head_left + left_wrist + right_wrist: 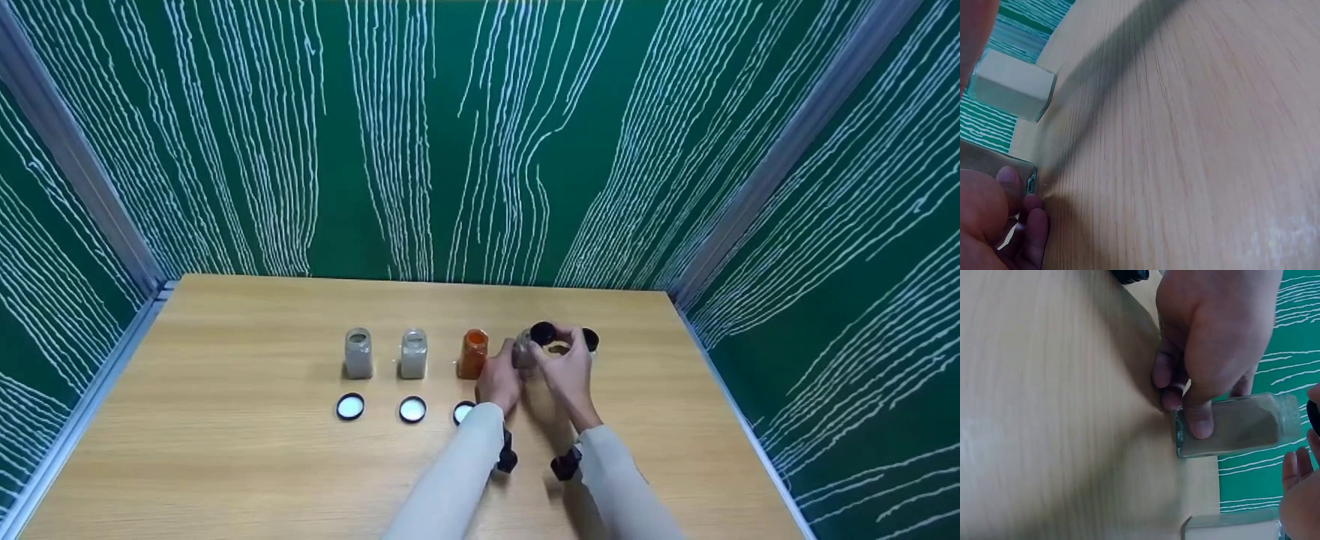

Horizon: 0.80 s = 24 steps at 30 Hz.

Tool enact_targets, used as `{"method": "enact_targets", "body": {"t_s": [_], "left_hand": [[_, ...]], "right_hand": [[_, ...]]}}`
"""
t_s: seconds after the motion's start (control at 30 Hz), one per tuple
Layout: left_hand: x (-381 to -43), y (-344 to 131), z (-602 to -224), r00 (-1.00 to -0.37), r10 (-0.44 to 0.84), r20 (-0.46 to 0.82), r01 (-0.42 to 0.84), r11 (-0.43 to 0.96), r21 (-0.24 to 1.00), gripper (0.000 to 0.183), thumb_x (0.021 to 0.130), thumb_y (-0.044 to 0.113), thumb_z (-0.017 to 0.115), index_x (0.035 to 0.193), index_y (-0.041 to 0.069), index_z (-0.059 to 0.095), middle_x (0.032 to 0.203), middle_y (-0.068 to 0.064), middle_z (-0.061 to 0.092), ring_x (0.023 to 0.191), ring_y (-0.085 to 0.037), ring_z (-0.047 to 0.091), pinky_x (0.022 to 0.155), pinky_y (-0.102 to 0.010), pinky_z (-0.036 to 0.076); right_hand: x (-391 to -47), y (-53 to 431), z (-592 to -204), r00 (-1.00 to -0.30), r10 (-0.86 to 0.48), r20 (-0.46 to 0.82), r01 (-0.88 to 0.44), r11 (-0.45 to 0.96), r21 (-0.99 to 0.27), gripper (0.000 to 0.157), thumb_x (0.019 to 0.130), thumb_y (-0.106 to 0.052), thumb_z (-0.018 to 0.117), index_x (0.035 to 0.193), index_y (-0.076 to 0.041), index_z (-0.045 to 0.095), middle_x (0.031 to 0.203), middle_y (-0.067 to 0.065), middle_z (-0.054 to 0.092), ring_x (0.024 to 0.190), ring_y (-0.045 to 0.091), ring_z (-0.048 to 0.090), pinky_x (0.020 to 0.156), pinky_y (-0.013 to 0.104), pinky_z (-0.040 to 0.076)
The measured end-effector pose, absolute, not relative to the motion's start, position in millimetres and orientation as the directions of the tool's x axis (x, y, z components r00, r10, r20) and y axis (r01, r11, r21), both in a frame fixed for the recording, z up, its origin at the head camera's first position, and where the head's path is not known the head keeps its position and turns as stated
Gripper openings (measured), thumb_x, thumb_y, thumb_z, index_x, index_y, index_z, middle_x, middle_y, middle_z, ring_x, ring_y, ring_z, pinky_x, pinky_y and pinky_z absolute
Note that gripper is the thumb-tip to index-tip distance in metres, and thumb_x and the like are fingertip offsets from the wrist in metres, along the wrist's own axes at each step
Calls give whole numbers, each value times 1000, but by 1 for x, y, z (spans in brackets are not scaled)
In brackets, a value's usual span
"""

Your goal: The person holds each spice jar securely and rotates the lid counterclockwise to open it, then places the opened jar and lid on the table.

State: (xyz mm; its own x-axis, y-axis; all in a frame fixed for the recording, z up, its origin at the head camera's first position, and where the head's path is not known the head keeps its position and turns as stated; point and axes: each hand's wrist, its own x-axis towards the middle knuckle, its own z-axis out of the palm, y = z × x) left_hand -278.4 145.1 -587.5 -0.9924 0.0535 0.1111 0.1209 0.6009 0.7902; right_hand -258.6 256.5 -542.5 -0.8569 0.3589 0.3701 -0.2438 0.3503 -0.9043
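Note:
My left hand [499,384] grips a square glass jar [523,352] low down, its thumb across the glass near the base in the right wrist view. Brownish-grey powder fills much of this jar [1241,424], which stands upright with its threaded neck bare. Thumb and fingers of my right hand [571,375] pinch a black lid [542,333] just off the neck. Left of the hands stands a lidless jar of orange powder [473,355]. Close to the right hand, partly hidden behind it, is a jar with a black cap [590,340].
Two more lidless jars, one greyish [358,355] and one whitish [413,355], stand farther left in the row. Three lids lie white side up in front: a left lid [350,406], a middle lid [412,409] and a right lid [463,412], partly covered by the left sleeve. Green walls enclose the wooden table [225,465].

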Motion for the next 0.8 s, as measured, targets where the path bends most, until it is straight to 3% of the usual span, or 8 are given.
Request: {"method": "enact_targets", "body": {"t_s": [0.17, 0.27, 0.37, 0.5, 0.6, 0.8], "left_hand": [[-279, 146, -591, -990, 52, 128, 133, 614, 778, 38, 95, 5, 61, 128, 24, 60, 94, -14, 74, 87, -34, 71, 72, -53, 55], [-278, 146, -592, -991, 48, 125, 128, 609, 782, 39, 93, 5, 64, 128, 23, 61, 93, -13, 73, 87, -34, 71, 72, -52, 55], [-278, 147, -592, -993, 51, 106, 115, 595, 795, 42, 91, 8, 69, 129, 24, 61, 96, -11, 74, 91, -33, 70, 75, -52, 54], [-281, 147, -591, -995, 61, 80, 101, 591, 800, 43, 91, 12, 73, 131, 25, 60, 101, -9, 74, 94, -32, 70, 78, -51, 55], [-282, 147, -591, -995, 62, 72, 95, 594, 799, 44, 93, 13, 72, 132, 26, 59, 104, -9, 74, 96, -31, 70, 79, -51, 55], [-283, 147, -591, -995, 74, 71, 101, 593, 799, 45, 93, 18, 73, 135, 25, 58, 107, -10, 74, 99, -31, 70, 81, -50, 55]], "right_hand": [[-254, 255, -537, -859, 353, 370, -236, 368, -899, 44, 83, 1, 82, 118, 6, 57, 112, 20, 64, 101, 33, 61, 87, 54, 51], [-243, 250, -523, -860, 333, 386, -252, 381, -890, 40, 85, 1, 79, 118, 10, 56, 107, 25, 65, 95, 39, 62, 81, 44, 54], [-234, 250, -515, -860, 313, 403, -268, 396, -879, 38, 89, -1, 77, 118, 11, 57, 101, 29, 64, 86, 35, 62, 73, 28, 52], [-241, 263, -533, -866, 285, 410, -271, 421, -866, 33, 92, -10, 77, 117, 2, 60, 93, 19, 63, 79, 22, 58, 66, 20, 46], [-245, 271, -544, -875, 259, 408, -266, 446, -855, 27, 93, -15, 77, 113, -4, 62, 89, 9, 61, 77, 19, 57, 65, 21, 45], [-239, 275, -545, -889, 225, 398, -248, 494, -833, 23, 93, -16, 76, 109, -5, 63, 83, 5, 59, 74, 19, 56, 64, 22, 43]]}}
